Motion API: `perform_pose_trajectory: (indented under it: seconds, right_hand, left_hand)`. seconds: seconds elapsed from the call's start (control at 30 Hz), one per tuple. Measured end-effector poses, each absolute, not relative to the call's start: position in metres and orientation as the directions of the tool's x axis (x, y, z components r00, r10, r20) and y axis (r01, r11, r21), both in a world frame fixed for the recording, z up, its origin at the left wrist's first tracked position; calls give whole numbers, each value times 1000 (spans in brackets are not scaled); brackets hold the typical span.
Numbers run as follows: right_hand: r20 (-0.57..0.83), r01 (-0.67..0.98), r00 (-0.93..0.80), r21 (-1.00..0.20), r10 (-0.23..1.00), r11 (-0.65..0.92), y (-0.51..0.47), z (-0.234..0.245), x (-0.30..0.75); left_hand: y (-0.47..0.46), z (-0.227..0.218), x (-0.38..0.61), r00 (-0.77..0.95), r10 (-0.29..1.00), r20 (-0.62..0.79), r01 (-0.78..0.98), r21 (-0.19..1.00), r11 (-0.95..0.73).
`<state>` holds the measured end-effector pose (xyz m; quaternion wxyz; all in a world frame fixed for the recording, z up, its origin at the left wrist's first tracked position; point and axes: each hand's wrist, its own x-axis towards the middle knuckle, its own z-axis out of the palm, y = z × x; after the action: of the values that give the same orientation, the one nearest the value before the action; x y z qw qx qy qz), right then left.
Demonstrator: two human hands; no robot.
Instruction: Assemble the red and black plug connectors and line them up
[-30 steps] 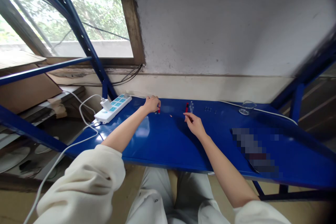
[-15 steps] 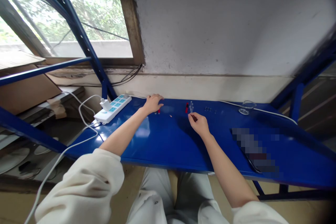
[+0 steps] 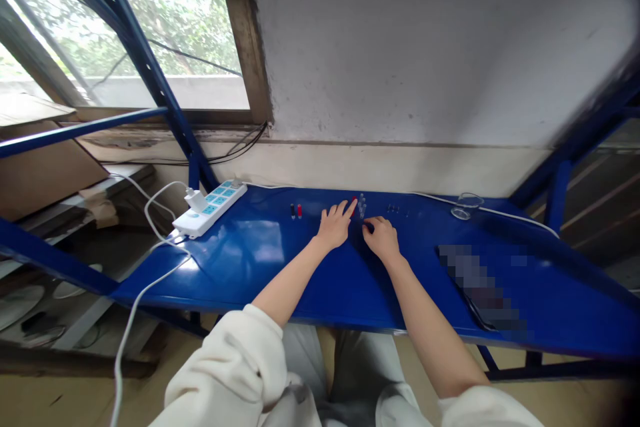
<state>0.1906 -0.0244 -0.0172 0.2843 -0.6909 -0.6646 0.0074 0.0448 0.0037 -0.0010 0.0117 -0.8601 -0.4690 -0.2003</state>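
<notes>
My left hand (image 3: 335, 225) is over the middle of the blue table, fingers stretched out and apart. Its fingertips are at a small red piece (image 3: 354, 205); whether they touch it I cannot tell. Beside that piece stands a cluster of small clear tube-like pieces (image 3: 361, 205). Just right of them, my right hand (image 3: 382, 239) is closed, with thumb and fingers curled together; anything inside is too small or hidden to see. Further left, a small dark cylinder (image 3: 293, 211) and a small red cylinder (image 3: 299, 211) stand side by side, apart from both hands.
Several tiny pieces (image 3: 393, 209) lie right of the clear ones. A white power strip (image 3: 213, 209) with a plugged-in cord sits at the table's left. A coiled clear loop (image 3: 465, 208) lies back right, near a dark flat object (image 3: 473, 290), blurred out. The wall stands behind the blue table (image 3: 320, 293).
My left hand has moved right, from beside the dark and red cylinders to the red piece near the clear ones. My right hand has barely moved and stays closed.
</notes>
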Motion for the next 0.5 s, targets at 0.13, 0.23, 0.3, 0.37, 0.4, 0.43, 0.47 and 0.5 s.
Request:
perform_pose_trajectory:
  seconds: [0.13,0.23,0.3,0.37,0.4,0.43,0.47,0.5]
  right_hand:
    - [292,920,101,-390,951,22,-23,-22,188]
    - [262,922,89,-387,961,20,-22,-25,186]
    - [255,925,81,-380,964,23,-22,-27,185]
    - [252,929,70,-369,965,29,-21,-29,183]
    - [249,931,64,-363,966,32,-21,-30,182]
    - [246,932,58,-360,967,35,-21,-31,182]
    - [243,933,55,-358,968,37,-21,-31,181]
    - [241,933,52,-357,969,39,-21,-32,180]
  left_hand:
    - [16,-7,48,487,808,332,820,144,-554]
    - [21,-6,50,468,800,375,810,178,-558]
    - [23,-4,52,447,798,405,802,213,-558]
    - [24,-3,52,426,802,419,797,246,-552]
    - [24,-2,51,416,806,421,793,266,-548]
    - [24,-2,49,406,811,421,786,292,-545]
    - [24,-1,46,395,815,424,773,327,-544]
    - [24,-1,43,378,820,430,753,373,-542]
